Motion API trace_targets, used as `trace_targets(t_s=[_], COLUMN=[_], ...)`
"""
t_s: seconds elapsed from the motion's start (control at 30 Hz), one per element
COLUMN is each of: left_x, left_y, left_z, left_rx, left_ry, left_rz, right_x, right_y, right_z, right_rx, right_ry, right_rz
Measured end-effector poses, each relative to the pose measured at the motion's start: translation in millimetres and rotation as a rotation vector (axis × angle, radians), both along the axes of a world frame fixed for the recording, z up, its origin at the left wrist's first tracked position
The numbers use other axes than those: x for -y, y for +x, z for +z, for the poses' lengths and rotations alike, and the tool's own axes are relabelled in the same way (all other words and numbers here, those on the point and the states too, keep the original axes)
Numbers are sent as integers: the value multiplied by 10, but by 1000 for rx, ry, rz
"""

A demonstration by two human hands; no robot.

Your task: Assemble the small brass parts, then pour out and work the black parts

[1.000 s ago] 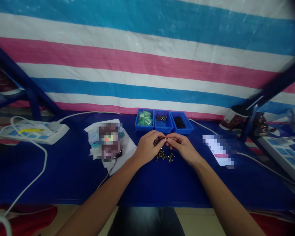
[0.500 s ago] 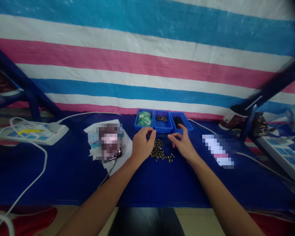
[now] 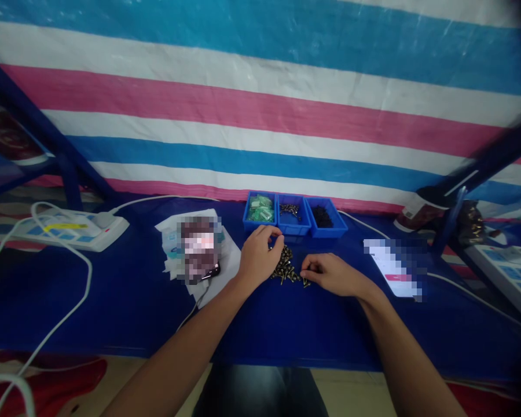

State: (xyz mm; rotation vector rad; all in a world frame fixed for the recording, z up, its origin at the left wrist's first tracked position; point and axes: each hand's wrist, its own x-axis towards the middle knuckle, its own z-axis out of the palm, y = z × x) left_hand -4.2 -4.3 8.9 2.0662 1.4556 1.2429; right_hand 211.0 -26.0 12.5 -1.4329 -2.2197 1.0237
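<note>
A small heap of brass-coloured screws (image 3: 287, 269) lies on the blue table cover (image 3: 113, 301) in front of me. My left hand (image 3: 260, 255) rests on the heap's left side with its fingers curled over the screws. My right hand (image 3: 330, 273) lies low on the cover at the heap's right edge, thumb and forefinger pinched together on a screw. Behind the heap stand three joined blue bins: green-and-white bits in the left bin (image 3: 259, 209), brass screws in the middle bin (image 3: 292, 210), black bits in the right bin (image 3: 323, 217).
A blurred-out object on white papers (image 3: 197, 250) lies left of my hands, another blurred item (image 3: 395, 266) to the right. White power strips (image 3: 69, 231) with cables sit at both table ends. A striped tarpaulin (image 3: 260, 116) hangs behind. Blue frame struts (image 3: 477, 168) slant at the sides.
A second ago both hands met above the heap, pinching a small piece. They then parted towards the bins. Now both are back down at the heap, right hand pinching at its edge.
</note>
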Motion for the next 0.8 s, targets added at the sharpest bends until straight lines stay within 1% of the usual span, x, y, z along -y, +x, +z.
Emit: trace_targets(t_s=[0.1, 0.2, 0.4, 0.57, 0.8], left_x=[9, 14, 10, 10, 47], left_y=[5, 6, 4, 16, 34], left_z=[9, 11, 18, 21, 43], left_rx=[-6, -8, -10, -18, -34], left_ry=[-6, -2, -13, -22, -17], left_rz=[-1, -8, -11, -17, -110], right_x=[-4, -2, -11, -46, -90], right_y=[-6, -20, -49, -52, -47], right_z=[-9, -1, 19, -27, -70], right_rx=[-29, -39, -66, -101, -266], right_ry=[-17, -15, 54, 74, 114], right_rz=[28, 18, -100, -189, -245])
